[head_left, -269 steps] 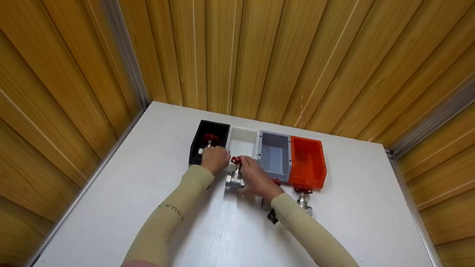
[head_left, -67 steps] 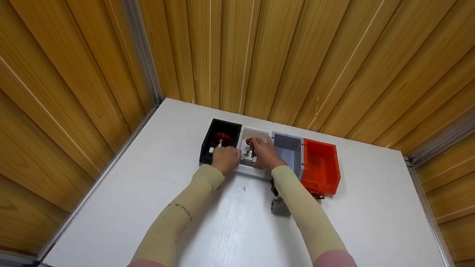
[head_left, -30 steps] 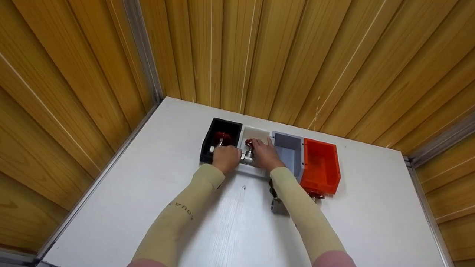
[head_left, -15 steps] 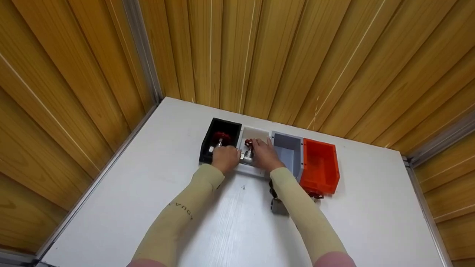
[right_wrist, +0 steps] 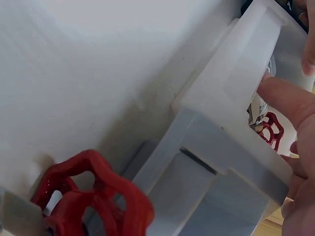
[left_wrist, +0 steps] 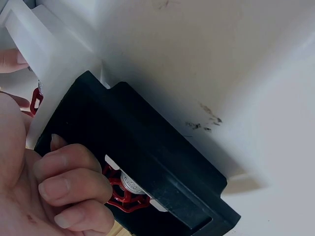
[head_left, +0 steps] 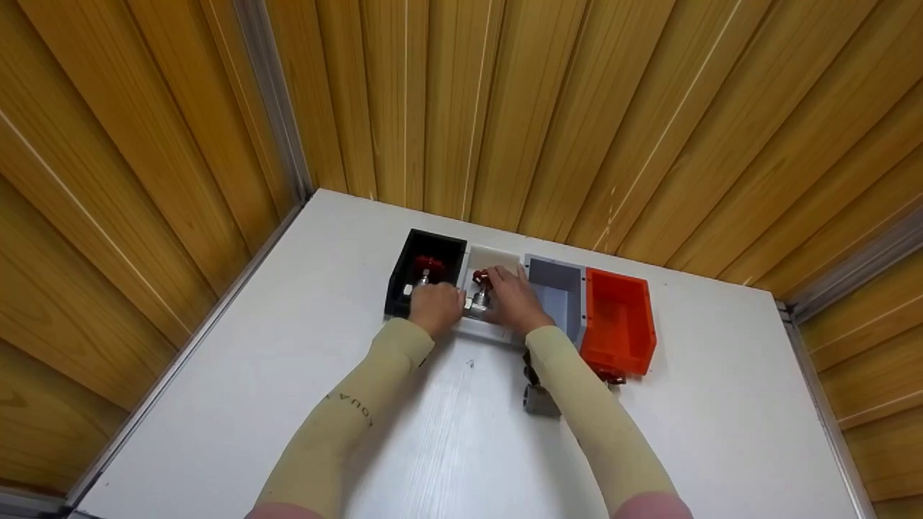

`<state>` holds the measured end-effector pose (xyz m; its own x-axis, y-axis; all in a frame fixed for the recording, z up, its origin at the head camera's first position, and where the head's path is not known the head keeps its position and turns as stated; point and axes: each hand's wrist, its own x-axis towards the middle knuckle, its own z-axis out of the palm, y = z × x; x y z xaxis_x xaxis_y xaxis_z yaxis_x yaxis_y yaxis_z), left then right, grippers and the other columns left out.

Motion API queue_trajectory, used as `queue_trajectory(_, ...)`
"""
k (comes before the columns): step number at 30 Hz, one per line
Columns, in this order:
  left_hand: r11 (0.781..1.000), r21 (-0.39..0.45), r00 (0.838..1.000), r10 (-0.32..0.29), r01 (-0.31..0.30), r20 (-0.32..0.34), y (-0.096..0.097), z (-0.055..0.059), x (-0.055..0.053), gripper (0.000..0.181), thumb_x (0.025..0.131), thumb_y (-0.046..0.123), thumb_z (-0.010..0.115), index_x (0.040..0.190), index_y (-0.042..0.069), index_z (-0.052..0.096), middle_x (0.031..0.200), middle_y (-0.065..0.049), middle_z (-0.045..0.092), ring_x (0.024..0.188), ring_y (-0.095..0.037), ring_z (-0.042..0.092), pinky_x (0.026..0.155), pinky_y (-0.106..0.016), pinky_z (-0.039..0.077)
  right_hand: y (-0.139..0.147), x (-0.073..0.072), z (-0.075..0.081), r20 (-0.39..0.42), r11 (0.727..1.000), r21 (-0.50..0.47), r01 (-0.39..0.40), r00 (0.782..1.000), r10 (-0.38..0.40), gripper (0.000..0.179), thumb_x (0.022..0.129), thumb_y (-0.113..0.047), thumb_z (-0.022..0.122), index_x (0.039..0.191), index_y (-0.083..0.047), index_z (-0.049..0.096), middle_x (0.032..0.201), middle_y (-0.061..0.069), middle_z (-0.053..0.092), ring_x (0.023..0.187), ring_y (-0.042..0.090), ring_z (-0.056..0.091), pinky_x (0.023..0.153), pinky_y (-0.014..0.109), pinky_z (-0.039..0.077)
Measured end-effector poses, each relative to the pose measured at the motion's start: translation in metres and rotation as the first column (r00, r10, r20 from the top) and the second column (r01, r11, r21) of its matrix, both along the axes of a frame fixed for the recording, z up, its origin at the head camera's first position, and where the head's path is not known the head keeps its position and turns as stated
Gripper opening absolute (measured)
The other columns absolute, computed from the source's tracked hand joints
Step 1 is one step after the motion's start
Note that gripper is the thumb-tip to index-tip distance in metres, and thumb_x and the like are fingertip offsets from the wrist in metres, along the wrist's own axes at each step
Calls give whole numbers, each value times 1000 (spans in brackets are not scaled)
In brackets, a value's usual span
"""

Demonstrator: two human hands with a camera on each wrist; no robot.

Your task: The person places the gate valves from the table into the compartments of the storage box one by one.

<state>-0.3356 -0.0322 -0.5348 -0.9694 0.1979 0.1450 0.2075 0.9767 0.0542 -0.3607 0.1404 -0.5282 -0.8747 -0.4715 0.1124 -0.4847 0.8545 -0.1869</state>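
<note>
A gate valve (head_left: 479,303) with a red handwheel is inside the white bin (head_left: 490,330). My right hand (head_left: 518,301) holds it, the thumb on its metal body and the fingers beside the handwheel (right_wrist: 270,131). My left hand (head_left: 437,308) straddles the wall between the white bin and the black bin (head_left: 404,252), gripping it with fingers curled on the black side. Behind those fingers in the left wrist view, a second red-wheeled valve (left_wrist: 129,189) lies in the black bin. Part of the held valve is hidden by my right hand.
Right of the white bin stand a grey bin (head_left: 554,269) and an orange bin (head_left: 619,317). A grey-bodied fitting (head_left: 539,401) with a black part is half hidden under my right forearm. Another red handwheel (head_left: 613,377) shows at the orange bin's front. Wood-patterned panels (head_left: 490,108) back the table.
Since the oldest frame, my right hand has carried the valve from in front of the bins back into the white bin, lower lately. My left hand keeps its place at the black bin.
</note>
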Motion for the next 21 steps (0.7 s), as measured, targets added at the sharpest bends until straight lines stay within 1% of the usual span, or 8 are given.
queue_trajectory(4, 1000, -6, 1000, -7, 7, 7, 0, 0, -1, 48, 102, 38, 42, 81, 6, 71, 84, -9, 72, 75, -30, 70, 62, -43, 53, 1, 2, 3, 38, 1000, -18, 20, 999, -19, 83, 77, -31, 82, 142, 0, 41, 143, 19, 48, 136, 31, 44, 120, 52, 13)
queue_trajectory(9, 1000, -11, 1000, -10, 10, 17, -1, 0, -2, 50, 102, 39, 40, 81, 6, 71, 84, -9, 72, 74, -29, 70, 63, -43, 53, 3, 4, 6, 99, 997, -43, 68, 993, -64, 86, 80, -35, 79, 146, -2, 36, 150, 19, 41, 141, 32, 38, 121, 50, 9)
queue_trajectory(14, 1000, 5, 1000, -9, 9, 20, 0, 0, -2, 49, 102, 38, 42, 80, 6, 71, 83, -9, 72, 74, -29, 70, 63, -43, 53, 5, 7, 7, 103, 995, -60, 78, 992, -71, 87, 79, -35, 79, 147, -3, 34, 151, 18, 40, 142, 32, 37, 121, 50, 9)
queue_trajectory(16, 1000, 15, 1000, -7, 6, 24, 0, 1, -2, 49, 102, 38, 42, 79, 6, 71, 83, -9, 73, 75, -30, 70, 64, -44, 53, 6, 8, 7, 89, 996, -63, 71, 994, -65, 88, 79, -36, 79, 147, -2, 35, 150, 18, 40, 141, 32, 37, 121, 51, 9)
queue_trajectory(21, 1000, 27, 1000, -1, 0, 28, 0, 1, -1, 49, 101, 38, 43, 77, 6, 70, 83, -9, 73, 74, -30, 70, 63, -44, 53, 9, 10, 8, 88, 994, -87, 60, 995, -53, 88, 79, -34, 80, 147, -2, 35, 150, 18, 41, 141, 32, 37, 121, 51, 9)
